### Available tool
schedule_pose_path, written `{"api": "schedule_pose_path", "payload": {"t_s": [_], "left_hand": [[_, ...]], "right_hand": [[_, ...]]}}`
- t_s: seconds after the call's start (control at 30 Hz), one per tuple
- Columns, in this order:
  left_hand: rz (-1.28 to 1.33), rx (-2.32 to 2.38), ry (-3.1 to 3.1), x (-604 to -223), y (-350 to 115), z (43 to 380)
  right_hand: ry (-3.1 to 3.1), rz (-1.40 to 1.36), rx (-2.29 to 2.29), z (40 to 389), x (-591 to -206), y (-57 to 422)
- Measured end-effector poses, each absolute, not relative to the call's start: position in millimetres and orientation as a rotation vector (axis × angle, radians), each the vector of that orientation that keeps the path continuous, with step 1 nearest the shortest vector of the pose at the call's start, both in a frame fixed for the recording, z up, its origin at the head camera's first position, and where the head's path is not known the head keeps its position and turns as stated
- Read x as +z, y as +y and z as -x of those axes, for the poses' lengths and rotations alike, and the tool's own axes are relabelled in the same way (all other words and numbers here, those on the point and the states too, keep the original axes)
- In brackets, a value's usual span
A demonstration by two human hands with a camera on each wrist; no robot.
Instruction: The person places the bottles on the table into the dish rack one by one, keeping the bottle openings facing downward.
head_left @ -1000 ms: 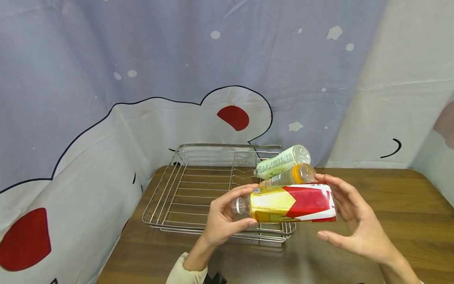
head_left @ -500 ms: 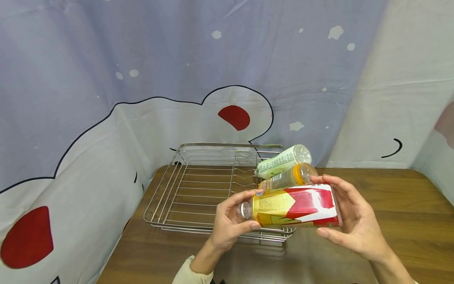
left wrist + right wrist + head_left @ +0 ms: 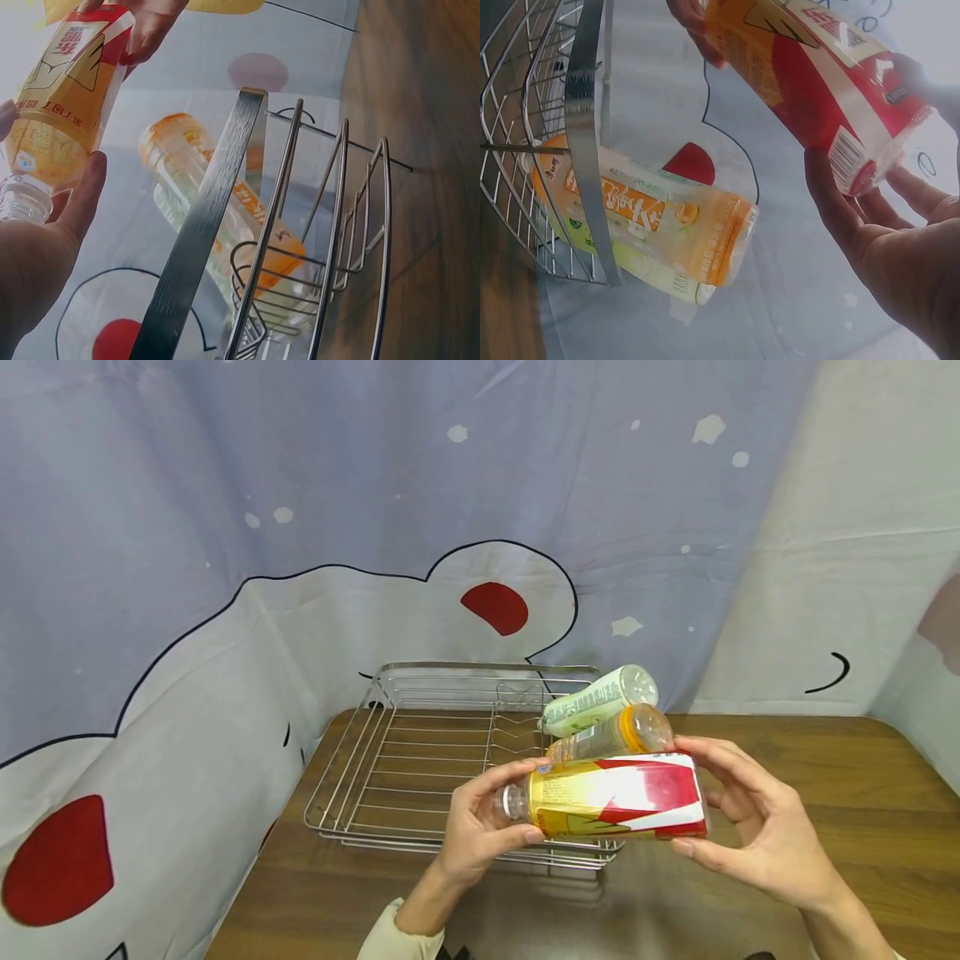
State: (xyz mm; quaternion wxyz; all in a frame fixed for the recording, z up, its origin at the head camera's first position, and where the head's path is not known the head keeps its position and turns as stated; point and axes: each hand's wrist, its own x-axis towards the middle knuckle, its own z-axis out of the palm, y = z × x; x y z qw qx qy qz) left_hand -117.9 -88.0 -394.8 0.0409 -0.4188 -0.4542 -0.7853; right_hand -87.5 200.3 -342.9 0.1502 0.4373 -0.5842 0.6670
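Observation:
A plastic bottle (image 3: 618,795) with a red, yellow and white label is held sideways above the near right part of the wire rack (image 3: 420,665). My left hand (image 3: 468,827) grips its neck end, where a clear uncapped-looking mouth shows between fingers and thumb. At the base end, my right hand (image 3: 772,835) has its thumb below and fingers above, pinching the bottle. Behind it, an orange-banded clear bottle (image 3: 615,735) leans in the rack beside a pale green bottle (image 3: 592,703), both with bases pointing up and right.
The rack's flat metal rim (image 3: 206,202) stands between the hands and the leaning bottles in the left wrist view. A brown wooden table (image 3: 810,777) lies below. Patterned cloth (image 3: 360,493) hangs behind and at the left side.
My right thumb has come up to the bottle's base, which it stood apart from a second ago. The bottle dipped slightly at its base, then levelled, and its label turned a little.

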Motion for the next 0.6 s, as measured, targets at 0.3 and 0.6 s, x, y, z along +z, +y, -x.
{"api": "schedule_pose_path", "payload": {"t_s": [0.3, 0.6], "left_hand": [[1.362, -2.312, -1.509, -390.8, -99.7, 124.5], [1.277, -2.110, -1.565, -370.7, -156.5, 133.8]], "right_hand": [[-1.664, -1.228, 1.936, 87.8, -342.6, 201.7], [-1.572, -1.254, 1.997, 88.5, -340.6, 212.7]]}}
